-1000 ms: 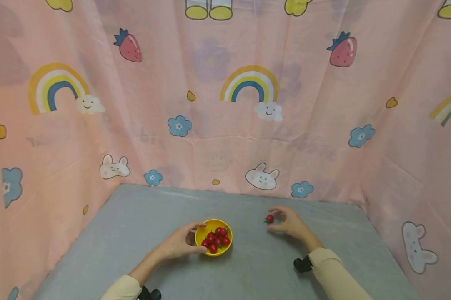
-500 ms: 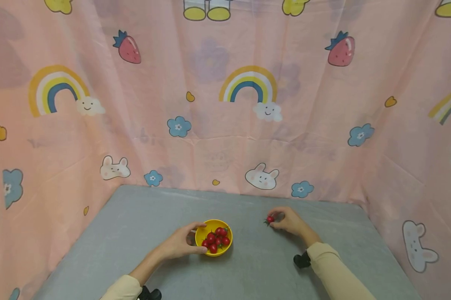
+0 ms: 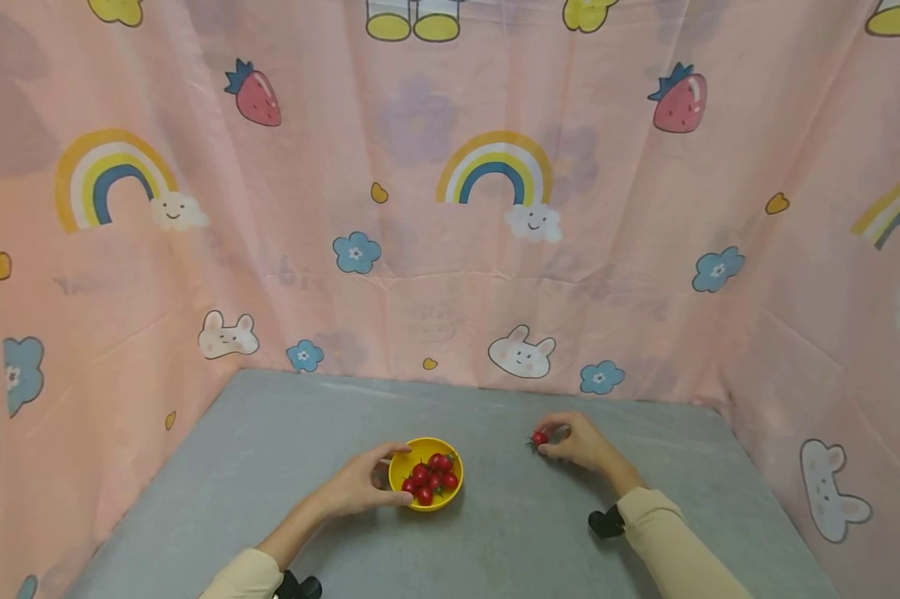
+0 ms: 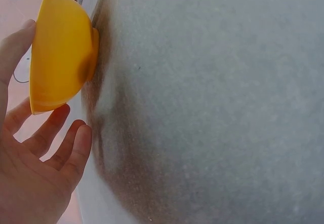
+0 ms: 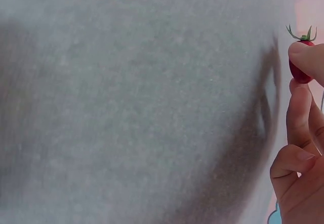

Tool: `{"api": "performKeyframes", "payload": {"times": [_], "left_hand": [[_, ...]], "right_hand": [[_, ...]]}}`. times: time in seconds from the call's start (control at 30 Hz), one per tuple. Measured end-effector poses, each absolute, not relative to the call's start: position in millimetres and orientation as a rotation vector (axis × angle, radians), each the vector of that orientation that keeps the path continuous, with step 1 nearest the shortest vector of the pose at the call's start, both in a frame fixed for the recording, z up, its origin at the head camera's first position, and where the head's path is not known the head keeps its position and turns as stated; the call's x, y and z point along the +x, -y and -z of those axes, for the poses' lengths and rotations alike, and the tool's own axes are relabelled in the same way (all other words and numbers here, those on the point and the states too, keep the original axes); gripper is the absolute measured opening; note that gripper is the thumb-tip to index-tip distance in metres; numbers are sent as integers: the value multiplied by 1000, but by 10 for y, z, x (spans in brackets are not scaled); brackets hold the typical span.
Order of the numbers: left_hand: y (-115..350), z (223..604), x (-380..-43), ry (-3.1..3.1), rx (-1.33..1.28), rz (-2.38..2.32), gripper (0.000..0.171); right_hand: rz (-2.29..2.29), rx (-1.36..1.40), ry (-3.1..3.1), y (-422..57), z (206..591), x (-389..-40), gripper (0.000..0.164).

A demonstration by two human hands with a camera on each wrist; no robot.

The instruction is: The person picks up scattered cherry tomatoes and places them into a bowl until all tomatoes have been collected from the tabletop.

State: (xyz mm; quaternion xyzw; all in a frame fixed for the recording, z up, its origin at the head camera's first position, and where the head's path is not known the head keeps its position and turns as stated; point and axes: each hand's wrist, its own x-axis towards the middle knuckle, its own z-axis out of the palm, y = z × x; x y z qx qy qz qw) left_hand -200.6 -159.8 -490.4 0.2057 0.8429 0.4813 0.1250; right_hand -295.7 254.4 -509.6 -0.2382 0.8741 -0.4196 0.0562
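Observation:
A small yellow bowl (image 3: 395, 491) with several red cherry tomatoes (image 3: 435, 481) in it stands on the grey table, left of centre in the head view. My left hand (image 3: 360, 484) holds the bowl at its left side, thumb near and fingers at the far rim. From the left wrist, the bowl (image 4: 61, 51) appears side-on between thumb and fingertips. Farther right, my right hand (image 3: 581, 441) pinches a single cherry tomato (image 3: 539, 438) between thumb and fingers. Its green stalk end (image 5: 305, 36) points away from the fingers in the right wrist view.
The grey tabletop (image 3: 495, 541) spreads around both hands. A pink curtain (image 3: 420, 308) printed with rainbows, rabbits and flowers encloses the table at the back and both sides. Dark wrist-worn pieces (image 3: 607, 522) sit at the cuffs of the light sleeves.
One second ago the right thumb and fingers were spread around the lone cherry tomato; they have since come together and pinch it. The left hand and the bowl stay in place.

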Motion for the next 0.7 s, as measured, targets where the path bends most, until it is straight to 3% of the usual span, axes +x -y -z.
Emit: {"api": "performKeyframes", "payload": {"times": [0.7], "left_hand": [[1604, 4936, -2021, -2454, 622, -1398, 68]], "right_hand": [[1251, -909, -2572, -2438, 4898, -2730, 23]]}}
